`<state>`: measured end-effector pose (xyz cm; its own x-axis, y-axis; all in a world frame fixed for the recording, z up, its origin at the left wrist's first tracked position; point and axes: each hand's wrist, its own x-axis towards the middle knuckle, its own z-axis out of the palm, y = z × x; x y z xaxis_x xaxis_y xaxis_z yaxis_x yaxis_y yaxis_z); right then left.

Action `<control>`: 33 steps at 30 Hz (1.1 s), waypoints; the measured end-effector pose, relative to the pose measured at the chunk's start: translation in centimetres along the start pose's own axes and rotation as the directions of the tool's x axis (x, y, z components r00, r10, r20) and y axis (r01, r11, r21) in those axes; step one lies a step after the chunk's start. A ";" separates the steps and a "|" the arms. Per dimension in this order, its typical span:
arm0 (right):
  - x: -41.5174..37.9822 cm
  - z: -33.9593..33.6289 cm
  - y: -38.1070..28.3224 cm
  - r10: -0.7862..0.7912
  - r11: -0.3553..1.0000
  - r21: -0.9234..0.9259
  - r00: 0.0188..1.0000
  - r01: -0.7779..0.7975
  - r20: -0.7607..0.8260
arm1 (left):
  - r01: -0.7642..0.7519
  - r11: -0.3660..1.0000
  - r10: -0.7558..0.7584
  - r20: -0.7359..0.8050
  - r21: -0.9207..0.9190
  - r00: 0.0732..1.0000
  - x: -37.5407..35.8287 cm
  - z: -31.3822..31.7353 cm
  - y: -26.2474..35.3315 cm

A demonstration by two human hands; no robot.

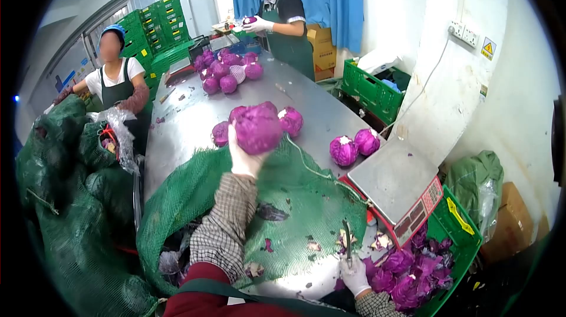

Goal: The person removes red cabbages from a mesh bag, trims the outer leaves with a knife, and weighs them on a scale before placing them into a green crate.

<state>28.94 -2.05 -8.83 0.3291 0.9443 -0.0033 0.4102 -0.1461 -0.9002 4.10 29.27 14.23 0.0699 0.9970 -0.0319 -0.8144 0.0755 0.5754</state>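
Observation:
My left hand, in a white glove, is closed on a purple cabbage raised over the metal table. Behind it, partly hidden, are more purple cabbages. At the table's near edge my gloved right hand is closed on a knife with a dark, curved blade pointing away from me. Beneath my left arm spreads a green mesh bag, with some cabbage inside its left part. Cut stem pieces and leaf scraps lie on and around the mesh.
A red scale stands at the right, two cabbages beside it. Below sits a green crate of trimmed leaves. Several cabbages lie farther back. Full mesh sacks crowd the left. Two co-workers stand around the table.

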 end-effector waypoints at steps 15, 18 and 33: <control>0.4 -0.5 -3.1 -0.268 0.898 -0.368 0.963 0.241 -0.023 | -0.003 0.176 0.758 -0.133 0.984 0.638 21.2 -9.8 3.5; 0.6 -0.7 -3.9 -0.120 0.942 -0.318 0.993 0.109 -0.015 | 0.270 0.040 0.702 -0.219 0.962 0.677 22.5 -9.9 4.5; -0.4 -0.3 0.1 -0.206 0.886 -0.404 0.974 0.227 0.097 | 0.114 -0.077 0.214 -0.095 0.990 0.972 22.3 -17.0 12.7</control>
<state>29.08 -2.48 -8.81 0.1534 0.9782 0.1396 0.7817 -0.0337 -0.6227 -14.53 52.69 6.93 -0.1612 0.9868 0.0144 0.6415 0.0937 0.7614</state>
